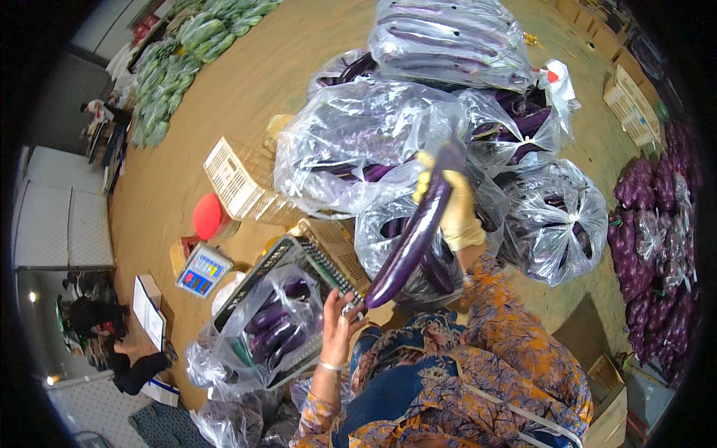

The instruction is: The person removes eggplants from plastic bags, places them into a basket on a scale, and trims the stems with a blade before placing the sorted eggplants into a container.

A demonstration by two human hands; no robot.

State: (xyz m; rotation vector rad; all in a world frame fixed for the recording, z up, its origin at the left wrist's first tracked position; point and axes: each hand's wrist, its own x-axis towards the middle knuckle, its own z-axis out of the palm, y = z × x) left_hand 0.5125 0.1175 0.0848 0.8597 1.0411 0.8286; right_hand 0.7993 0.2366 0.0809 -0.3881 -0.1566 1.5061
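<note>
My right hand [460, 210], in a yellow glove, grips a long purple eggplant [414, 241] near its stem end. The eggplant slants down to the left above an opened clear plastic bag [372, 224] with more eggplants inside. Its lower tip points towards my bare left hand [337, 330], which wears a ring and a bracelet. The left fingers are spread over the edge of a dark plastic crate [291, 375]; whether they touch it I cannot tell. Lined with clear plastic, that crate holds several eggplants [280, 330].
Large clear bags of eggplants [369, 123] are piled ahead. A beige crate [241, 190], a red round-topped stool [207, 215] and a digital scale [204, 270] stand left. Purple net sacks [644, 252] line the right side. Bagged green vegetables [162, 84] lie far left; people are at the left edge.
</note>
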